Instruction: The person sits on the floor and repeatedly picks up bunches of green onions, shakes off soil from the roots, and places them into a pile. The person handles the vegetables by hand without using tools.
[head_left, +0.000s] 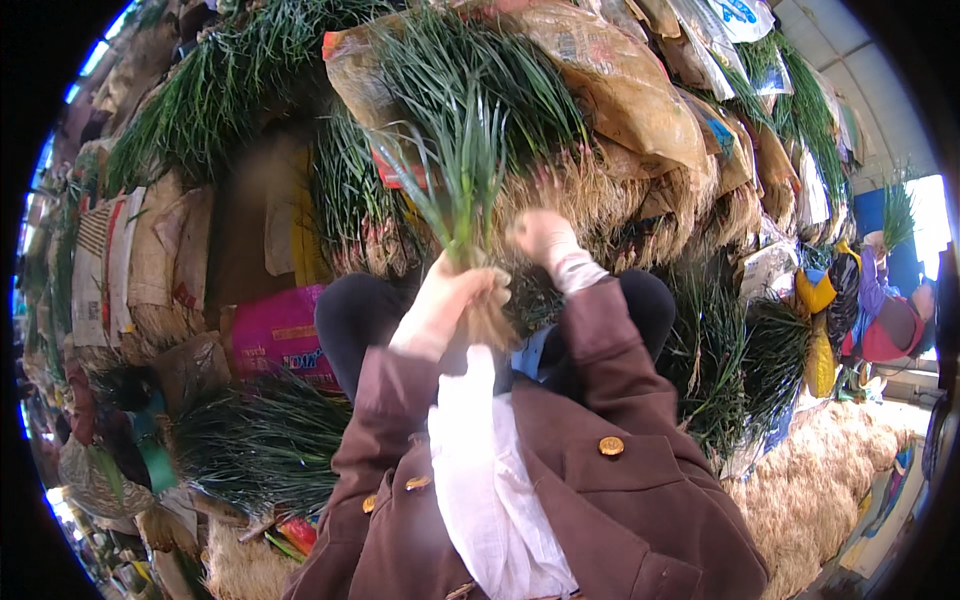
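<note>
My left hand (466, 289) is closed around the lower part of a bunch of long green leafy plants (466, 180); pale roots hang below the fist. Just to its right, my right hand (546, 234) is blurred, with its fingers curled in front of the rooted stalks, and whether it holds anything does not show. Ahead lies a large heap of similar plants (487, 82), with reddish stem bases and a fringe of straw-coloured roots (600, 195). A brown woven sack (615, 82) partly covers this heap.
More green bundles (262, 442) lie to the left, beside a magenta printed sack (277, 330). Other plants (705, 352) lie near my right knee. A mass of pale roots (817, 480) is at lower right. Another person (889, 322) sits at far right holding greens.
</note>
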